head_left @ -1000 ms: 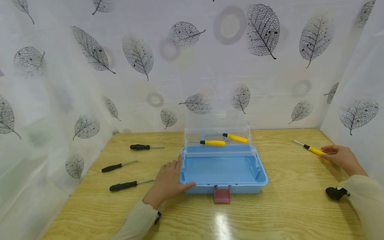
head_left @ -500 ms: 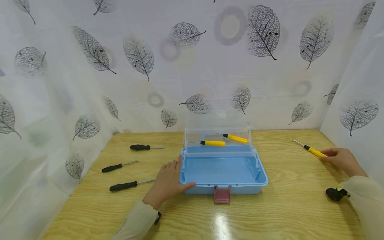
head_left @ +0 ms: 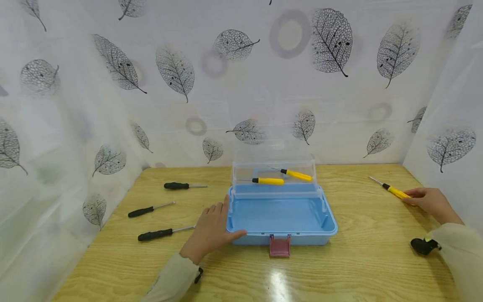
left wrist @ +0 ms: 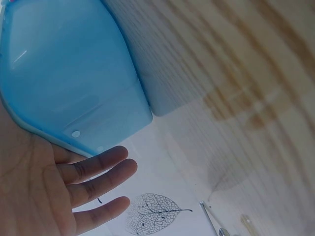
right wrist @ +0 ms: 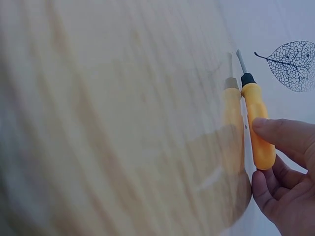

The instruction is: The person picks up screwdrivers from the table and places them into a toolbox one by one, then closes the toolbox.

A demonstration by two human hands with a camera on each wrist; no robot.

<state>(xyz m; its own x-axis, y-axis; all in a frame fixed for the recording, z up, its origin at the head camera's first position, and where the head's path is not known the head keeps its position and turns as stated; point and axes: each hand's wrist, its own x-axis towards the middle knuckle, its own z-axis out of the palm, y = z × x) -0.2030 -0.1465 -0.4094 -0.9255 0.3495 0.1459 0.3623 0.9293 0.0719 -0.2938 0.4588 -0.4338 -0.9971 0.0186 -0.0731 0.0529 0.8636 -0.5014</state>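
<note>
In the head view my left hand (head_left: 209, 230) rests against the left side of a light blue plastic toolbox (head_left: 332, 218), the thumb at its front rim. The left wrist view shows the fingers (left wrist: 106, 169) extended beside the blue wall (left wrist: 74, 73). Far to the right, my right hand (head_left: 430, 203) pinches the yellow handle of a screwdriver (head_left: 396, 191), whose tip points up and left. In the right wrist view the thumb presses on the screwdriver (right wrist: 253, 105), and the other fingers lie behind and under the handle end.
Two yellow-handled screwdrivers (head_left: 269, 181) (head_left: 298, 175) lie in the raised clear tray (head_left: 275, 194) at the toolbox's back. Black-handled screwdrivers (head_left: 154, 235) (head_left: 140, 212) (head_left: 176, 185) lie on the wooden table (head_left: 362, 268) to the left. A pink latch (head_left: 279, 246) hangs at the front. Leaf-patterned sheeting (head_left: 264, 84) encloses the table.
My right hand has shifted slightly down and its fingers have closed on the yellow handle's end. The left hand and the toolbox have stayed in place.
</note>
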